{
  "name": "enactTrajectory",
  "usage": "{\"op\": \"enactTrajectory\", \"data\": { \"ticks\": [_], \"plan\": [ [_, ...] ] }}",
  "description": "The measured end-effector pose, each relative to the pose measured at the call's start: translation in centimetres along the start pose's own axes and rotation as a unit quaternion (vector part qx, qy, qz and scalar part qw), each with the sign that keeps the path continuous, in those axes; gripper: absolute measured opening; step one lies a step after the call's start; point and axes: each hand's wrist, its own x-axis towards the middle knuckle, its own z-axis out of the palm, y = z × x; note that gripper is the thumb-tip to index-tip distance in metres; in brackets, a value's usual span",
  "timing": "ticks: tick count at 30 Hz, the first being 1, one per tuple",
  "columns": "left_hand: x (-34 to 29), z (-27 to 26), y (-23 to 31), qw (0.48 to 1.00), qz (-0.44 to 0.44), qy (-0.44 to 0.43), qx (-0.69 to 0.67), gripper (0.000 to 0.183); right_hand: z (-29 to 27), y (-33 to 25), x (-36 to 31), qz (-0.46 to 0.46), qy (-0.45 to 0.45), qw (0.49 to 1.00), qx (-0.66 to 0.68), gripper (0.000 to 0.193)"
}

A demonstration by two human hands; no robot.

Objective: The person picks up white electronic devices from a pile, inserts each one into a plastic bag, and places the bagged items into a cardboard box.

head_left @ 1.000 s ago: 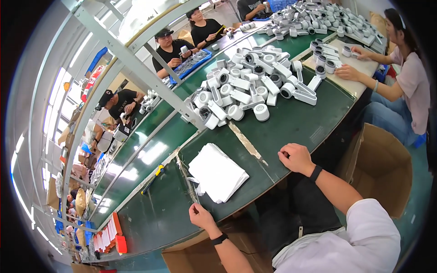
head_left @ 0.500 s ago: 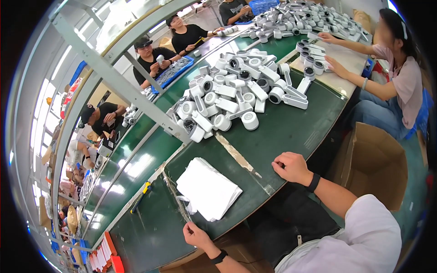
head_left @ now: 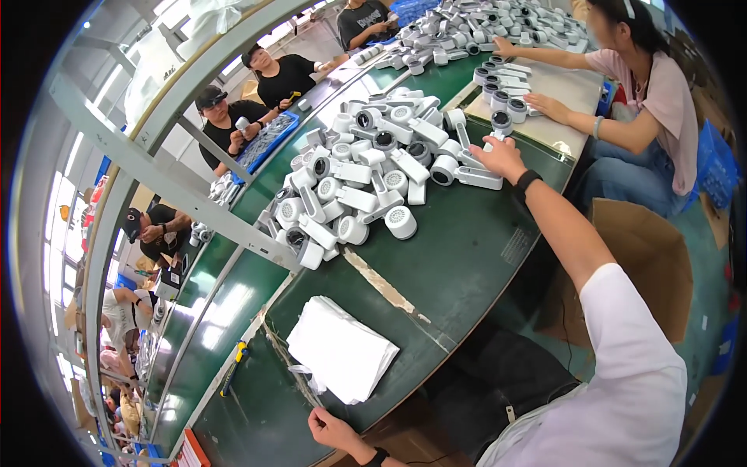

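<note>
A large heap of white handheld fans [head_left: 358, 175], with round grilles and flat handles, lies on the green table [head_left: 467, 253]. At the heap's right end my right hand [head_left: 504, 159] has its fingers closed around the handle of one handheld fan [head_left: 502, 122]; the fingers partly hide that handle. My left hand [head_left: 333, 430] rests by the table's near edge, fingers curled in with nothing visible in them. Just beyond it lies a stack of thin white bags [head_left: 342, 350], flat on the table.
A yellow-and-black utility knife [head_left: 235, 367] lies left of the bags. A metal shelf frame [head_left: 194, 206] crosses the left side. At the right, a co-worker [head_left: 638, 101] sits by a row of fans; an open cardboard box [head_left: 638, 265] stands below. Other people work across the table.
My right hand has reached forward from the table's near edge to the fan at the heap's right end. My left hand stays near the bags. The view has shifted slightly.
</note>
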Motion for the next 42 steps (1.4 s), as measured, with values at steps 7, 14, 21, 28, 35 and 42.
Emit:
{"op": "enactTrajectory", "data": {
  "ticks": [7,14,21,28,35,42],
  "plan": [
    [0.1,-0.5,-0.7,1.000,0.011,0.006,-0.002,0.025,1.7,-1.8,-0.2,0.033,-0.142,0.988,-0.059,0.065],
    [0.1,-0.1,-0.4,1.000,0.004,0.001,-0.028,0.023,1.6,-2.2,-5.9,-0.019,-0.098,0.993,-0.062,0.048],
    [0.3,-0.6,-0.8,0.999,-0.001,-0.007,-0.034,0.021,1.6,-4.9,-12.9,-0.036,-0.124,0.989,-0.077,0.046],
    [0.5,-0.7,0.2,0.993,0.031,-0.058,-0.093,0.016,-1.5,-3.8,-13.9,-0.091,0.040,0.994,0.034,0.042],
    [-1.1,0.5,8.7,0.918,0.335,-0.210,0.029,0.015,-4.9,-5.4,-22.3,0.019,-0.271,0.792,0.547,0.026],
    [-1.0,3.3,8.2,0.879,0.330,-0.303,0.165,0.012,-0.4,-4.3,-27.4,-0.019,-0.459,0.743,0.487,0.030]
  ]
}}
